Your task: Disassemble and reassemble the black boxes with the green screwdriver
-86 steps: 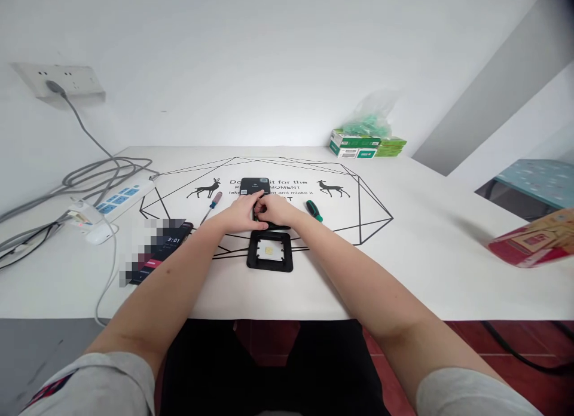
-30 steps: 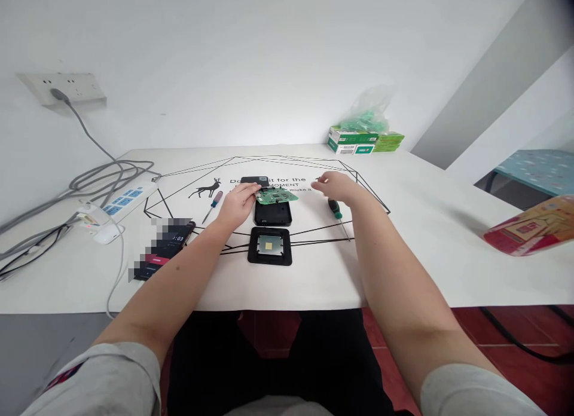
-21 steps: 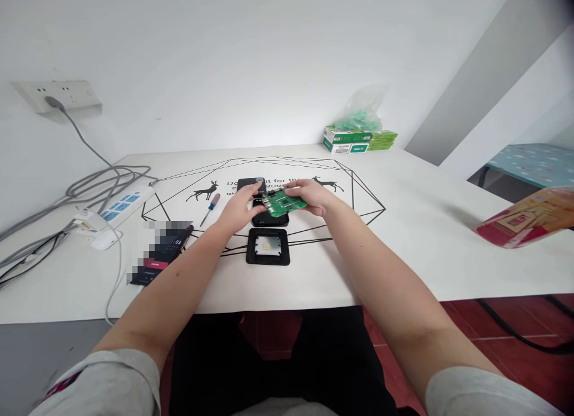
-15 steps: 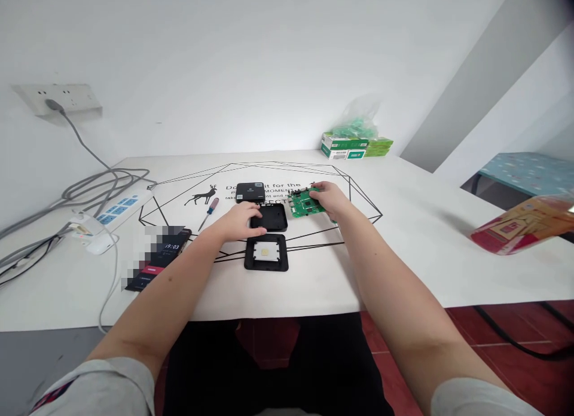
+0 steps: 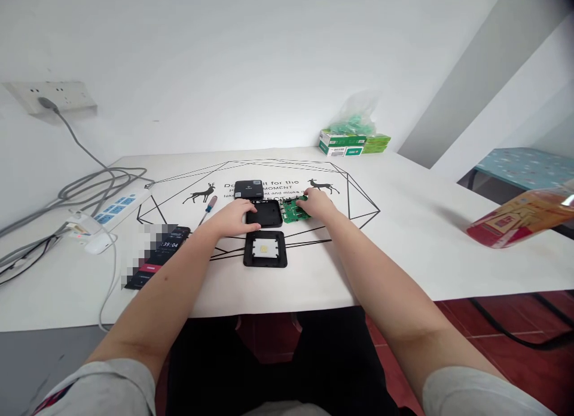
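Observation:
My left hand (image 5: 237, 217) grips the left side of a shallow black case (image 5: 268, 214), thumb at its near edge and fingers at its far edge. With my right hand (image 5: 319, 205) I hold a green circuit board (image 5: 293, 211) by its right side, its left edge beside the case. A black base plate (image 5: 265, 262) with a white metal piece (image 5: 265, 248) lies just below the case. Behind the case sits a black square box (image 5: 249, 189) with small labels. A screwdriver (image 5: 208, 209) rests left of it.
A phone (image 5: 168, 247) lies left of my left forearm. Beyond it are a power strip (image 5: 119, 207) and looped grey cables (image 5: 107, 174). Green boxes (image 5: 343, 142) stand against the wall. At the right is a red and yellow package (image 5: 502, 225).
My right hand has moved left with the circuit board, bringing it close to the black case. My left hand stays at the case. The whole view has shifted slightly.

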`<state>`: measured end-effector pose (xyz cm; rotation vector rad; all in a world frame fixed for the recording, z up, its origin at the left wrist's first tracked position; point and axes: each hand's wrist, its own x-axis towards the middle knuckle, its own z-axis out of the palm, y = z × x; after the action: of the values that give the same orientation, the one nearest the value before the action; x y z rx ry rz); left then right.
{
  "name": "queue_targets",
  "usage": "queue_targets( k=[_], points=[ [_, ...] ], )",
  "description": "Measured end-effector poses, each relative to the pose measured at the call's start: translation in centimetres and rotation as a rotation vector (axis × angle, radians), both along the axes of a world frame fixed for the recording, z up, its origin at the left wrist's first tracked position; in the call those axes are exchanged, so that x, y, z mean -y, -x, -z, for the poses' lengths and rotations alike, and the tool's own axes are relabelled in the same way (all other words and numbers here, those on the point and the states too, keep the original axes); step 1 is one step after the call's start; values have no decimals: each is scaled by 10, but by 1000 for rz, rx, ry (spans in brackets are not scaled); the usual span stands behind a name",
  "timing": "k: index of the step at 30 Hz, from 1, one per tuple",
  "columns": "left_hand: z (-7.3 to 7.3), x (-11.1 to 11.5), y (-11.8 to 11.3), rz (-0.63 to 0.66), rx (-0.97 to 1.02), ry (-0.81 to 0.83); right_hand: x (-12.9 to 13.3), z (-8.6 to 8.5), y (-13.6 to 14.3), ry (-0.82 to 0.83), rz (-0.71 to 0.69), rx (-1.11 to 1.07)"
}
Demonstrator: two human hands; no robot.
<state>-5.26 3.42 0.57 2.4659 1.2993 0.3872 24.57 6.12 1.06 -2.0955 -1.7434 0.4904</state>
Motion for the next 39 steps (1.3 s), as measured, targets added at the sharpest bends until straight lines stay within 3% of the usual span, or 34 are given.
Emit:
queue_targets(
  k=[4, 7, 10, 14, 17, 20, 22, 23, 28, 32, 39],
  points=[
    [-16, 11, -6, 45, -36, 7, 5, -14, -12, -26, 2, 124],
    [-33, 22, -12, 80, -122, 69, 3, -19, -34, -16, 99, 307],
    [-47, 36, -18, 63, -241, 191, -2, -17, -53, 169, 72, 299],
    [-50, 57, -20, -7, -367, 291, -5, -14, -58, 153, 27, 270],
    [-43, 69, -17, 5, -323, 260, -2, -19, -44, -22, 16, 162],
    [-34, 75, -11, -1, -286, 243, 9, -23, -11, -451, -194, -513],
    [-29, 74, -7, -9, -228, 251, 21, -21, 19, -574, -384, -851],
    [-27, 73, -5, -8, -194, 258, 28, -18, 34, -602, -456, -913],
    [-18, 65, -5, 38, -39, 222, 57, -6, 82, -707, -642, -680],
    [-16, 62, -8, 56, -5, 210, 61, -3, 87, -727, -684, -565],
    [-17, 60, -10, 61, -2, 203, 60, -1, 88, -725, -708, -598]
  ],
)
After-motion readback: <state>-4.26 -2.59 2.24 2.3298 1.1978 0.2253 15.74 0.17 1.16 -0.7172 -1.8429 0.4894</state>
